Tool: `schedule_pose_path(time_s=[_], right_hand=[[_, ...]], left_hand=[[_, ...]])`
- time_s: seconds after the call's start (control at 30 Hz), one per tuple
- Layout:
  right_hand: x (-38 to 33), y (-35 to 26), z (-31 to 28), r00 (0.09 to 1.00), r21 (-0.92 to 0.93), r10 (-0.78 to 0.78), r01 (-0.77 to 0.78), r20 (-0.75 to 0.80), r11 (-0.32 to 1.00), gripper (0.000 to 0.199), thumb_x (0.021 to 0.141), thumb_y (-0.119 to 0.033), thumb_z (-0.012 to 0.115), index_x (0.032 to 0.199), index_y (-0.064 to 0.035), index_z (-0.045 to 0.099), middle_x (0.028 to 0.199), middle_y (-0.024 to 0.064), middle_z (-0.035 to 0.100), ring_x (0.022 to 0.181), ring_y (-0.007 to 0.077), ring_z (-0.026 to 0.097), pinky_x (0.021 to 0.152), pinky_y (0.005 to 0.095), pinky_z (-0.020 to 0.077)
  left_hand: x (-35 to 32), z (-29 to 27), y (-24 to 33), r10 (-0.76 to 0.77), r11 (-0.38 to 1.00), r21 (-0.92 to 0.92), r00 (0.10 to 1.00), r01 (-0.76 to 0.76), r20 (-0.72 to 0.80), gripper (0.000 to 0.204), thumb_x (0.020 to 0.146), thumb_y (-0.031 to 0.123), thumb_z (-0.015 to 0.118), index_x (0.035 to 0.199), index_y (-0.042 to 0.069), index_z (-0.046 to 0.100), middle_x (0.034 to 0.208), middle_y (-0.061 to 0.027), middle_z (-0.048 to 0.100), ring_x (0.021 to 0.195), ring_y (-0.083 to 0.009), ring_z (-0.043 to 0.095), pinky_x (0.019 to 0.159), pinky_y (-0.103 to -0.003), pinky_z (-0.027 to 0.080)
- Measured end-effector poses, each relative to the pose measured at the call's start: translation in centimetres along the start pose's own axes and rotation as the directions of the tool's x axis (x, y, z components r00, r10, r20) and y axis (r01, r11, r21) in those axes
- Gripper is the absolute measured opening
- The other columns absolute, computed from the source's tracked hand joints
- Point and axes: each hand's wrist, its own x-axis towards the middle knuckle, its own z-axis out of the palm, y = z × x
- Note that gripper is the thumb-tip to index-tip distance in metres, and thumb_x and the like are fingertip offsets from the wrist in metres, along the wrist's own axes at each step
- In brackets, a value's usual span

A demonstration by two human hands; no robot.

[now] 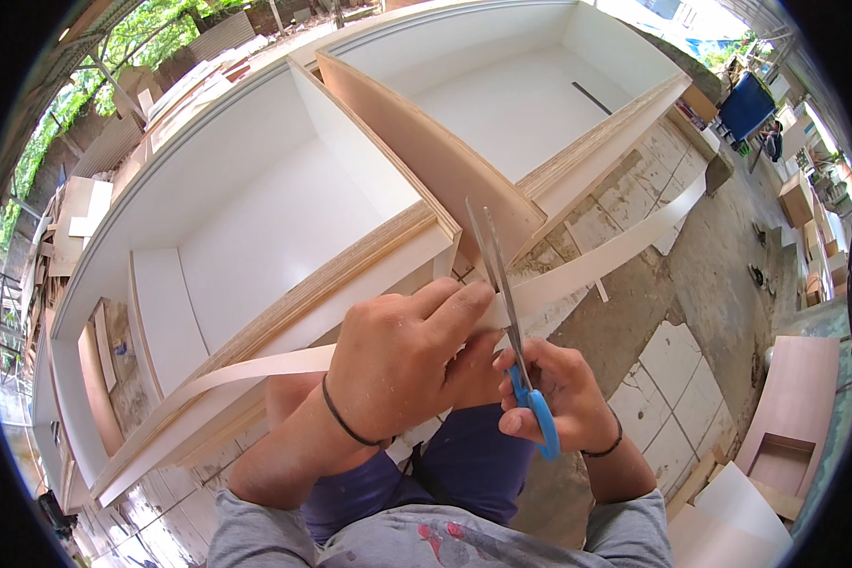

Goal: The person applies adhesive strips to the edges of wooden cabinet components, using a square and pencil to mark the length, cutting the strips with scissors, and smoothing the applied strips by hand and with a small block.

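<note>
My left hand (396, 343) is closed on a long pale edging strip (611, 257). One stretch of the strip runs from the hand toward the far right, and another curves away to the left along the cabinet front. In my right hand (566, 381) is a pair of scissors (538, 405) with blue handles. Its long metal blades point up and away from me, parted a little near the tips. They stand right beside my left fingers, where the strip passes; whether they touch it I cannot tell. Just beyond my hands lies a large white cabinet carcass (256, 222) with raw wooden edges.
A brown divider panel (426, 142) splits the cabinet into compartments. Cracked floor tiles (677, 402) lie to the right. Wood-grain board with a cutout (793, 407) and white sheet pieces (734, 516) sit at the lower right. A blue barrel (748, 104) stands farther off.
</note>
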Motion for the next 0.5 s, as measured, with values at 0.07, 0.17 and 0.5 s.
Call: schedule_pose_path(time_s=[0.07, 0.17, 0.5], right_hand=[[-0.05, 0.02, -0.22, 1.000, -0.003, 0.012, -0.012, 0.025, 1.000, 0.049, 0.076, -0.022, 0.084, 0.108, 0.0029, 0.056, 0.077, 0.0056, 0.064, 0.072, 0.0107, 0.065, 0.068, 0.0260, 0.0534], [-0.13, -0.17, 0.16, 1.000, -0.001, 0.006, -0.006, -0.017, 1.000, 0.048, 0.076, -0.022, 0.084, 0.107, 0.0032, 0.057, 0.076, 0.0055, 0.063, 0.070, 0.0094, 0.063, 0.066, 0.0245, 0.0517], [-0.51, -0.29, 0.37, 0.999, -0.197, -0.025, 0.017, -0.041, 0.980, 0.044, 0.076, -0.027, 0.084, 0.099, 0.0017, 0.060, 0.070, 0.0034, 0.058, 0.062, 0.0075, 0.055, 0.057, 0.0235, 0.0446]], left_hand=[[-0.02, 0.18, -0.04, 0.010, 1.000, -0.004, 1.000, -0.010, -0.003, 0.032, 0.075, 0.011, 0.076, 0.103, 0.003, 0.063, 0.079, -0.0113, 0.062, 0.059, -0.0275, 0.062, 0.051, -0.035, 0.048], [0.02, 0.15, 0.06, 0.011, 1.000, -0.004, 1.000, -0.011, 0.003, 0.032, 0.075, 0.012, 0.076, 0.103, 0.003, 0.063, 0.079, -0.0115, 0.062, 0.058, -0.0275, 0.062, 0.051, -0.035, 0.048], [-0.45, 0.25, 0.06, 0.012, 1.000, -0.009, 1.000, -0.012, 0.005, 0.032, 0.075, 0.012, 0.076, 0.103, 0.002, 0.063, 0.077, -0.0112, 0.061, 0.058, -0.0280, 0.061, 0.051, -0.036, 0.047]])
